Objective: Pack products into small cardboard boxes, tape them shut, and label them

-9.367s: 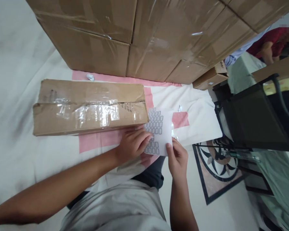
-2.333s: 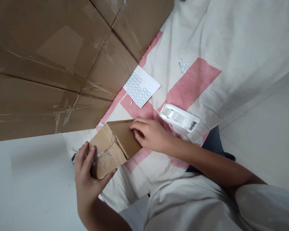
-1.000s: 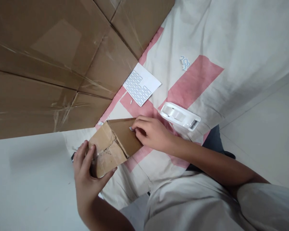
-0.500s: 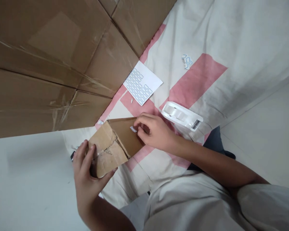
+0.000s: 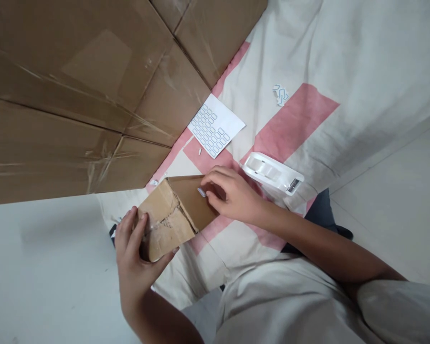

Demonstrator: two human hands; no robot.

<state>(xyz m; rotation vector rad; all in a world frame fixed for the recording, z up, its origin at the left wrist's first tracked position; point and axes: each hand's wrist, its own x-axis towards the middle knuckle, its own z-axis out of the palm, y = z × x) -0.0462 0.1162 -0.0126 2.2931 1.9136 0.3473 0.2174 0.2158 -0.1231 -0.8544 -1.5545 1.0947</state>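
While my left grip point(image 5: 134, 263) spans the taped cardboard box point(image 5: 166, 222), fingers over its far side and thumb along the near one, my right grip point(image 5: 232, 191) hangs at the box's plain brown side, thumb and forefinger parted a little. Small blue-edged label point(image 5: 201, 192) sits on that brown side, right between my right fingertips; looks stuck down, and I can't tell if the thumb touches its edge. Box is directly between my two grips, torn seam and shiny tape facing up, nearer the left.

Beyond the right grip, slightly left: white label sheet point(image 5: 215, 126), rows of outlined labels, some gone, one edge by the stacked cartons point(image 5: 93, 95). Tiny scrap point(image 5: 199, 152) between that sheet and the right grip. Just beyond and right of the right grip: white tape dispenser point(image 5: 272, 172), lying flat. Farther past it, crumpled label scraps point(image 5: 281, 94). Cartons, clear tape across, rise beyond the left grip. Pink-and-white cloth point(image 5: 344, 43) runs under the lot.
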